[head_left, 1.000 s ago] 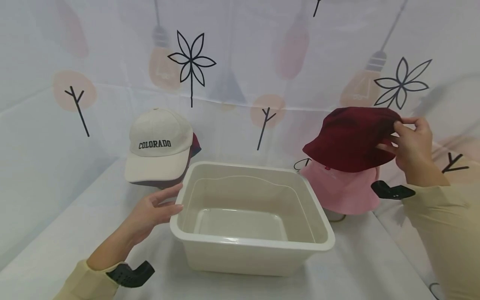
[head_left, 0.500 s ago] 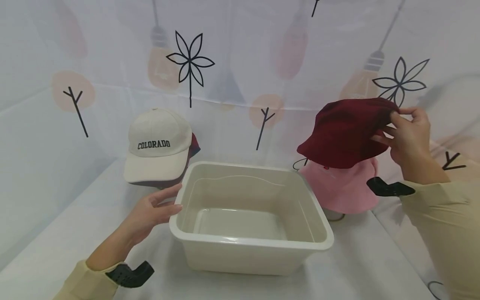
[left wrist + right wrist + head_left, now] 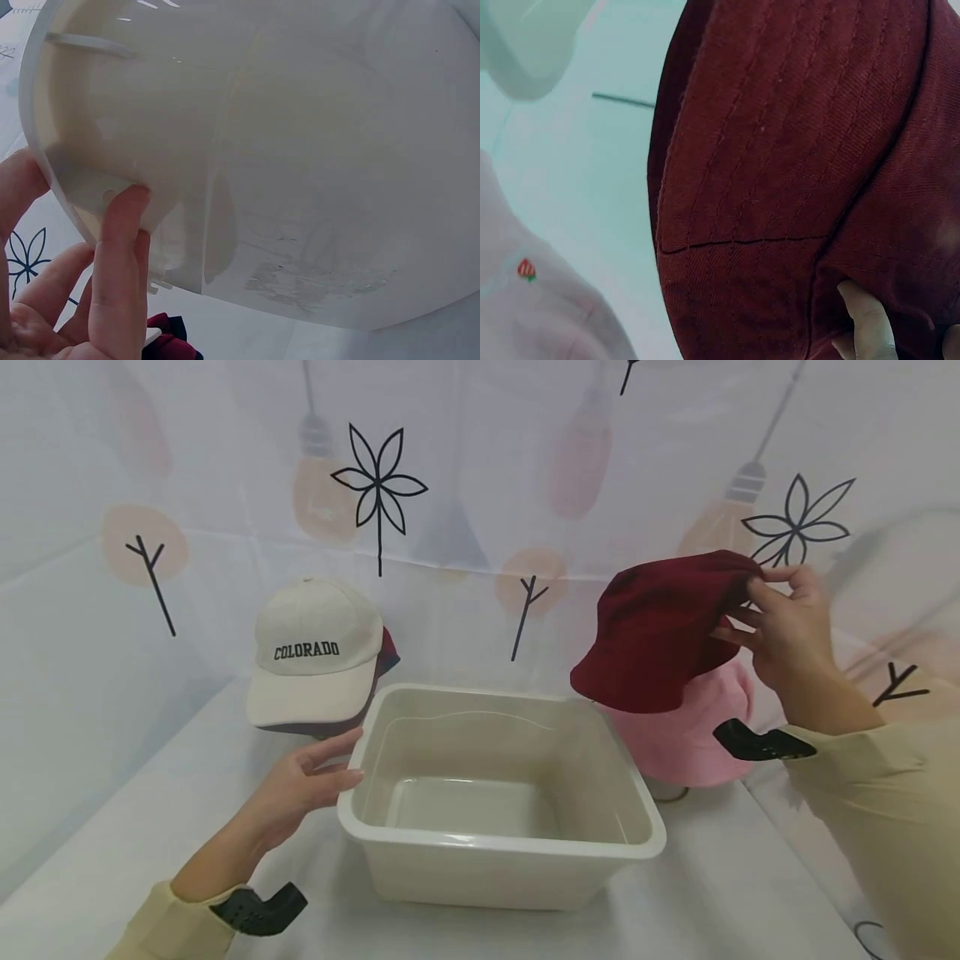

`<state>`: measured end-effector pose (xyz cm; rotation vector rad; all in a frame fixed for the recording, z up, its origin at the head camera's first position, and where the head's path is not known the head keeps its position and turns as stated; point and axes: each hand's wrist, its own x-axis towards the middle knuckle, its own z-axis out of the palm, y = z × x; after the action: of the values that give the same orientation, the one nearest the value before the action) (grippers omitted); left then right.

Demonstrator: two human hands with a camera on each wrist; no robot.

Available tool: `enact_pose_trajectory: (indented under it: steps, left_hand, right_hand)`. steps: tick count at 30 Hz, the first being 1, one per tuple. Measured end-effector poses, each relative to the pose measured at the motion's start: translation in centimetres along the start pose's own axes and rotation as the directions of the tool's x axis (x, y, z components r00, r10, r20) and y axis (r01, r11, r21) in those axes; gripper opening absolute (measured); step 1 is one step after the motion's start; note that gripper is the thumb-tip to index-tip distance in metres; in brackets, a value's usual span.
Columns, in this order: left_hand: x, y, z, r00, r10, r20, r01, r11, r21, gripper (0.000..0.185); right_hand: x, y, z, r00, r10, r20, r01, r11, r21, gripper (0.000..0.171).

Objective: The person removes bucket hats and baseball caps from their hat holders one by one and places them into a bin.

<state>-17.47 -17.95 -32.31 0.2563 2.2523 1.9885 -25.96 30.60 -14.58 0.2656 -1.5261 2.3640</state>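
My right hand (image 3: pixel 791 635) pinches a dark red bucket hat (image 3: pixel 660 627) by the side of its crown. The red hat hangs above and in front of a pink bucket hat (image 3: pixel 693 739), hiding part of it. Close up in the right wrist view, fingertips (image 3: pixel 870 322) press into the red cloth (image 3: pixel 780 150) beside the stitched brim. My left hand (image 3: pixel 300 789) holds the left rim of a cream plastic tub (image 3: pixel 495 872), fingers and thumb about its edge. From the left wrist, the tub's side wall (image 3: pixel 315 165) fills most of the view.
A cream cap (image 3: pixel 315 647) lettered COLORADO stands behind the tub on the left, with a dark red and navy cap (image 3: pixel 388 652) partly showing behind it. A patterned cloth (image 3: pixel 480 468) hangs at the back. White cloth (image 3: pixel 285 918) covers the table.
My right hand has lifted the red bucket hat off the pink one and carried it left toward the tub. The left hand stays at the tub's rim.
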Motion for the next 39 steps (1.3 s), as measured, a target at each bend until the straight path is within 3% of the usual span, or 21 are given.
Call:
enact_pose_trajectory:
  steps: [14,24,32,39]
  left_hand:
    - [0.0,0.0,0.0,1.0,-0.01,-0.006,0.01,1.0,0.002,0.068]
    - [0.0,-0.2,-0.1,1.0,0.002,-0.002,-0.002,1.0,-0.006,0.067]
    - [0.0,-0.1,-0.2,1.0,0.002,0.013,-0.002,1.0,-0.017,0.067]
    - [0.0,0.0,0.0,1.0,-0.011,0.008,0.011,1.0,-0.016,0.068]
  right_hand:
    - [-2.2,2.0,2.8,0.99,0.013,0.142,-0.021,0.998,0.059,0.015]
    - [-3.5,3.8,4.0,0.979,0.044,0.197,-0.064,0.993,0.099,0.016]
    - [-5.2,5.4,5.1,0.97,0.02,0.242,-0.05,0.991,0.122,0.012]
    - [-6.4,6.5,6.2,0.965,0.035,0.259,-0.05,0.997,0.052,0.01]
